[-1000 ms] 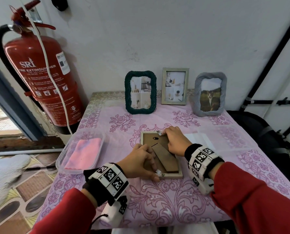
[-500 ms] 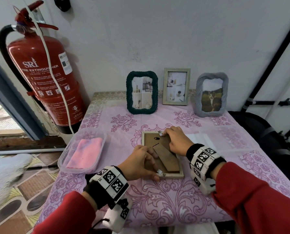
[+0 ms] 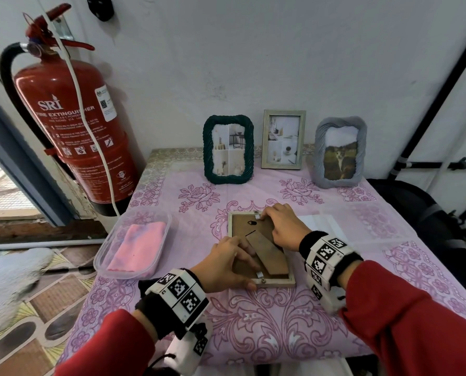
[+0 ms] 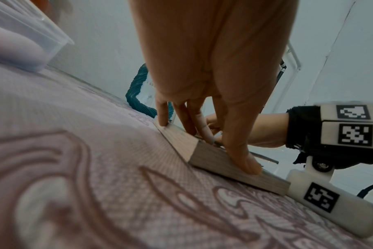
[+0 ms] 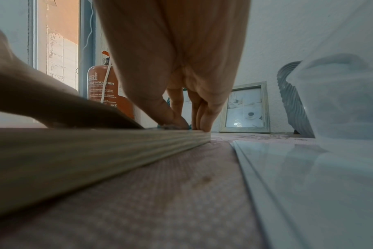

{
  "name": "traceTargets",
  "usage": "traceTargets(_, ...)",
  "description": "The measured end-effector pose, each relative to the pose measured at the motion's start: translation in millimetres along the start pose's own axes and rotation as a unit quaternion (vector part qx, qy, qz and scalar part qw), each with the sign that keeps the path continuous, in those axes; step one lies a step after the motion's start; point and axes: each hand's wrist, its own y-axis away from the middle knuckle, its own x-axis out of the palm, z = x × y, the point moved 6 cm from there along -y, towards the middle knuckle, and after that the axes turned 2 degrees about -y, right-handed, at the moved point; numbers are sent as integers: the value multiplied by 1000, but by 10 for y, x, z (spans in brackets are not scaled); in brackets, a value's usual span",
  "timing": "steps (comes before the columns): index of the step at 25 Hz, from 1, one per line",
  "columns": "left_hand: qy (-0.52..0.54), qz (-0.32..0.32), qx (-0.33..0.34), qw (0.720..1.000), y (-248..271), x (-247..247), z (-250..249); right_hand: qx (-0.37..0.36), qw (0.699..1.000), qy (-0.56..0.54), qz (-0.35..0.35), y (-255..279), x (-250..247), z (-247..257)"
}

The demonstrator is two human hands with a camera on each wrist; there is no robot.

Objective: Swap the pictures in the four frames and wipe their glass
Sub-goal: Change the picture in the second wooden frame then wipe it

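1. White wall behind; table (image 3: pixel 294 335) under a pink floral cloth, pushed against it.
2. Wooden frame (image 3: pixel 276 283) face-down near table centre, brown backing board up, folded stand (image 3: pixel 267 252) lying diagonally across it.
3. Left hand (image 3: pixel 223 264) resting on the near-left part of the frame: thumb along the near edge by a small metal tab (image 3: pixel 259 274), fingers (image 4: pixel 202 124) straight, tips down on the left rim and backing. Holding nothing, only pressing.
4. Right hand (image 3: pixel 283 226) on the far-right part: fingers bent, tips gathered at the far-edge tab (image 3: pixel 257 217). Pinching or only pushing it: cannot tell. Right wrist view shows thumb and fingertips down on the frame's far corner.
5. Three more frames standing upright at the back against the wall: dark green rope frame (image 3: pixel 228 149), pale wooden frame (image 3: pixel 284 139), grey ruffled frame (image 3: pixel 340 151) with a cat photo.
6. White sheets (image 3: pixel 324 223) flat on the cloth just right of the face-down frame, partly under the right wrist.
7. Clear plastic tub (image 3: pixel 101 256) at the table's left edge, folded pink cloth (image 3: pixel 137 246) inside.
8. Red fire extinguisher (image 3: pixel 71 126) left of the table, white cord draped over it.
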Motion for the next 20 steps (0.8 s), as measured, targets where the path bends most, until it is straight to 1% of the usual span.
traceTargets(4,-24,6,-2,1000,3,7,-5,-3,1000,2,2,5,-3,5)
traceTargets(7,-41,-31,-45,998,12,-35,39,-2,1000,3,2,14,4,13)
traceTargets(9,-46,-32,-58,997,16,-31,47,-2,1000,7,3,16,10,18)
traceTargets(14,-15,-19,-33,999,14,-3,4,-1,1000,5,5,19,0,23)
traceTargets(20,-10,-17,-16,1000,0,1,-5,-2,1000,6,6,25,-5,33)
